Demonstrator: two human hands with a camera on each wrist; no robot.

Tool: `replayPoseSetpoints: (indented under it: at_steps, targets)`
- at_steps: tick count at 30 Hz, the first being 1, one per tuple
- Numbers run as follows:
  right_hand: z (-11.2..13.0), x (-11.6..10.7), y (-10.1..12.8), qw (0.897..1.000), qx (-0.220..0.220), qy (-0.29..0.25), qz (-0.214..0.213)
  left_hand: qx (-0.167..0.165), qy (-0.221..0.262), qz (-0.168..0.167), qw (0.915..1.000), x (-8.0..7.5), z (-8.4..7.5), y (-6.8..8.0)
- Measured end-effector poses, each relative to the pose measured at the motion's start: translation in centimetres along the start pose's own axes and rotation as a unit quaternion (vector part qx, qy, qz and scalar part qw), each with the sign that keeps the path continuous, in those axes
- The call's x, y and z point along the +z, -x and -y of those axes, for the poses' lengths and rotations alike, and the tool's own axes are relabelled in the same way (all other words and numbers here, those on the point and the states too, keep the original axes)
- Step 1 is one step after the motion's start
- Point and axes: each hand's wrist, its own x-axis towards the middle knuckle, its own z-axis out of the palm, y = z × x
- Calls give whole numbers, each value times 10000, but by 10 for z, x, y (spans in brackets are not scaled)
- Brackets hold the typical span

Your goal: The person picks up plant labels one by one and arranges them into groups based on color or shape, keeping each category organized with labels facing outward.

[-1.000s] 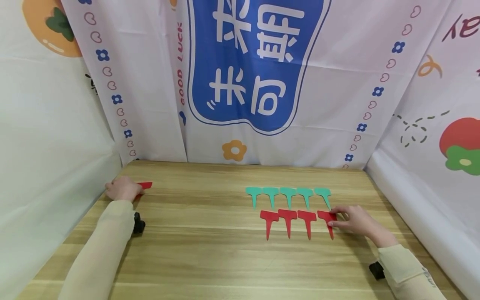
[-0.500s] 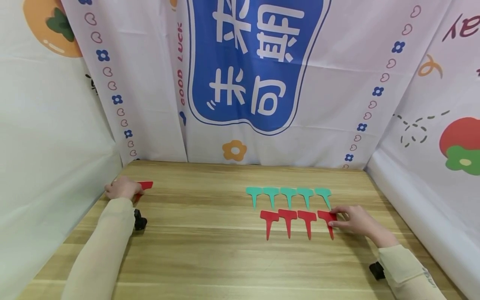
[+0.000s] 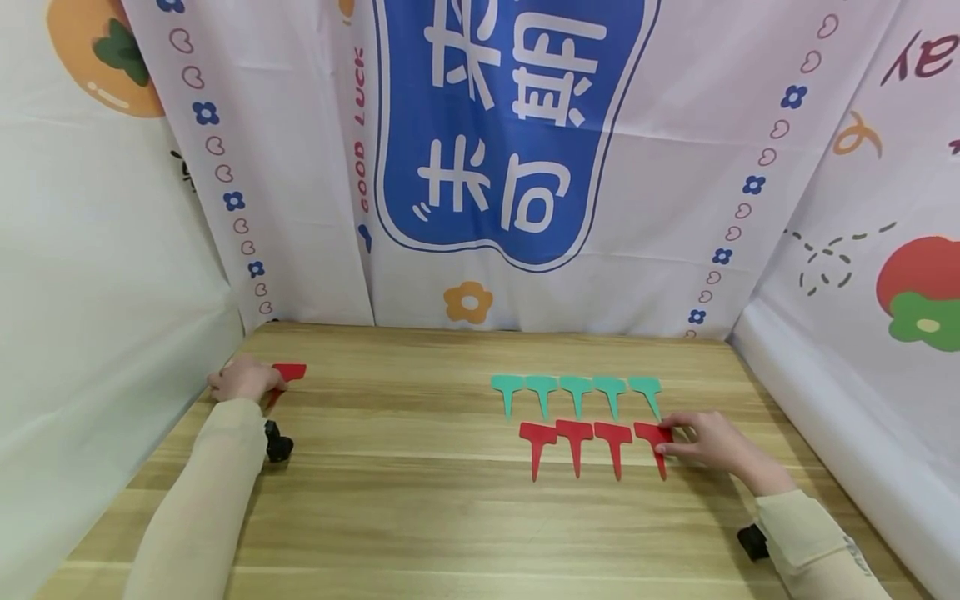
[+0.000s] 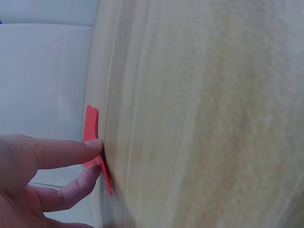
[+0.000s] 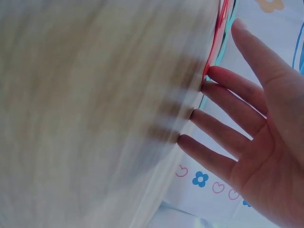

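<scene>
At the table's far left, my left hand [image 3: 243,379] pinches a red T-shaped plant label [image 3: 291,371] between thumb and finger. The left wrist view shows the same red plant label [image 4: 90,122] lying against the tabletop, its stem by the fingertips. On the right, my right hand [image 3: 705,443] touches the last red plant label [image 3: 649,432] of a row. Its fingers are spread and fairly straight in the right wrist view, fingertips on the table and the label's edge. Farther left in that row lie three more red labels, including a red plant label [image 3: 575,431].
Behind the red row lies a row of several teal plant labels [image 3: 576,384], heads toward the back. The wooden table [image 3: 390,508] is enclosed by white printed cloth [image 3: 660,217] at the back and both sides.
The red label at my left hand has shifted slightly and more of its stem shows. My right hand and both rows stay in place.
</scene>
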Motion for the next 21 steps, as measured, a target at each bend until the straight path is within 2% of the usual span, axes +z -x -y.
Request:
replayPoseSetpoints:
  at_steps: [21]
  targets:
    - [1,1,0,10000,40,-14,12,376,171,-223,9989,7,9,-3]
